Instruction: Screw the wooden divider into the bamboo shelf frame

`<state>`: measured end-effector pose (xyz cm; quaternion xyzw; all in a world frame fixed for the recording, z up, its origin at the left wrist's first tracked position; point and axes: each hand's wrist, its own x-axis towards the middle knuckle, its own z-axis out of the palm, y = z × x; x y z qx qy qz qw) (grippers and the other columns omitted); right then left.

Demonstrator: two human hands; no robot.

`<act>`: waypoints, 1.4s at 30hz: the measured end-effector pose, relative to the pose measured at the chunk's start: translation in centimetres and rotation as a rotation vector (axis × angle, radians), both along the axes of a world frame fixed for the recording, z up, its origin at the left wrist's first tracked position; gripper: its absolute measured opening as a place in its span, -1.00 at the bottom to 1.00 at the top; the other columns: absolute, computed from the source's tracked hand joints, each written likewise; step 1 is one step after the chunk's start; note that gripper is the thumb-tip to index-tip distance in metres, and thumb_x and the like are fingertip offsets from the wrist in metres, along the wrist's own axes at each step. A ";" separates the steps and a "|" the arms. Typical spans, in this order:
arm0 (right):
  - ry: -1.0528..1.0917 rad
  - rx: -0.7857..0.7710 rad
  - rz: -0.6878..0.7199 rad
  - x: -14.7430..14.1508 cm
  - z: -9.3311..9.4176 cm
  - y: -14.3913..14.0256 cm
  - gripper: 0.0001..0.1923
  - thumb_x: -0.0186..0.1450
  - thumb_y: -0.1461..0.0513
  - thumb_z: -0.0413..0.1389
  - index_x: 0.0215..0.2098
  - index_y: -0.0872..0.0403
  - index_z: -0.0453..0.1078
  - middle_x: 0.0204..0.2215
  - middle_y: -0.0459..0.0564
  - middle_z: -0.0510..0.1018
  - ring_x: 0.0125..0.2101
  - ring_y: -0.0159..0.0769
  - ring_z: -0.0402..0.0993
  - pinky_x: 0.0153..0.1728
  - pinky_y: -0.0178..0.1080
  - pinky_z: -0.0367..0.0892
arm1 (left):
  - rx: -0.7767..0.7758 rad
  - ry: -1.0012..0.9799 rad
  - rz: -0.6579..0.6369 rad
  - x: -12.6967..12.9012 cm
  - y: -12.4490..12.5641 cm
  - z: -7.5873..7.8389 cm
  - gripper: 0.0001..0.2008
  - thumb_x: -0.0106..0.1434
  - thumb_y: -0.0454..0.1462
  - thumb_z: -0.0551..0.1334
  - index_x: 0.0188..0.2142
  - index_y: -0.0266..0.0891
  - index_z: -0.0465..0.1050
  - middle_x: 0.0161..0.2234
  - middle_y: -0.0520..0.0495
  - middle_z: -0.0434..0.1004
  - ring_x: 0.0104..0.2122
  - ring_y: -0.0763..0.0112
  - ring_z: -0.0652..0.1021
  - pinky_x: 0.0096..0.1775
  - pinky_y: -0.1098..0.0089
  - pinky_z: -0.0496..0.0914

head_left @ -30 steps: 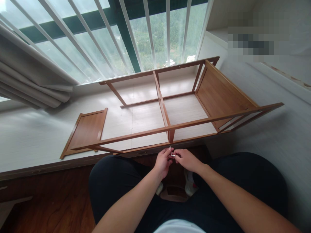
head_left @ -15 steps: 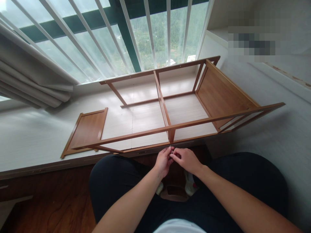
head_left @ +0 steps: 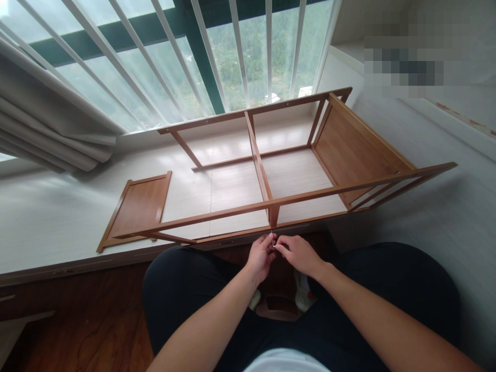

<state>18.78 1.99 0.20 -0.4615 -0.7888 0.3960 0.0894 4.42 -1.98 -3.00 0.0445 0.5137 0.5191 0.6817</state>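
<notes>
A brown wooden shelf frame (head_left: 267,175) lies on its side on the pale window ledge (head_left: 46,227). My left hand (head_left: 260,257) and my right hand (head_left: 296,254) meet just below the frame's near rail, under its middle upright. Between their fingertips is a small metal hex key (head_left: 274,241), pinched by both hands and mostly hidden by the fingers. My arms reach forward over my dark-trousered knees.
A loose brown wooden panel (head_left: 135,209) lies flat on the ledge, left of the frame. Behind stand a barred window (head_left: 240,51) and a bunched grey curtain (head_left: 46,129) at the left. Dark wood floor (head_left: 77,320) lies below the ledge.
Both hands have moved slightly up toward the frame's near rail. The bent hex key, plainly visible a second ago, is now mostly covered by the fingers.
</notes>
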 end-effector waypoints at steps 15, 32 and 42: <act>0.081 -0.148 0.009 -0.1 -2.1 0.3 -0.76 0.37 0.19 -0.02 -0.31 0.04 0.47 -0.49 -0.08 0.56 -0.46 -0.33 0.44 -0.44 -0.33 0.12 | 0.012 0.018 0.004 0.2 0.2 0.5 -0.63 -0.04 -0.12 0.49 -0.32 -0.29 0.49 -0.52 0.07 0.38 -0.52 0.56 0.39 -0.47 0.50 0.26; 0.072 -0.089 0.005 0.0 -1.3 0.1 -0.70 0.37 0.06 0.01 -0.35 0.05 0.45 -0.44 -0.06 0.57 -0.46 -0.32 0.42 -0.47 -0.33 0.10 | 0.012 0.020 -0.004 0.1 -0.2 0.2 -0.66 -0.02 -0.12 0.48 -0.34 -0.28 0.52 -0.43 -0.02 0.52 -0.47 0.51 0.48 -0.41 0.47 0.33; 0.050 -0.043 0.000 -0.1 -1.0 0.2 -0.71 0.33 0.03 0.07 -0.39 0.04 0.43 -0.49 -0.10 0.55 -0.50 -0.34 0.39 -0.48 -0.32 0.07 | 0.013 0.021 -0.014 0.0 -0.3 -0.2 -0.64 0.01 -0.08 0.46 -0.31 -0.28 0.55 -0.42 -0.04 0.53 -0.45 0.50 0.49 -0.41 0.49 0.32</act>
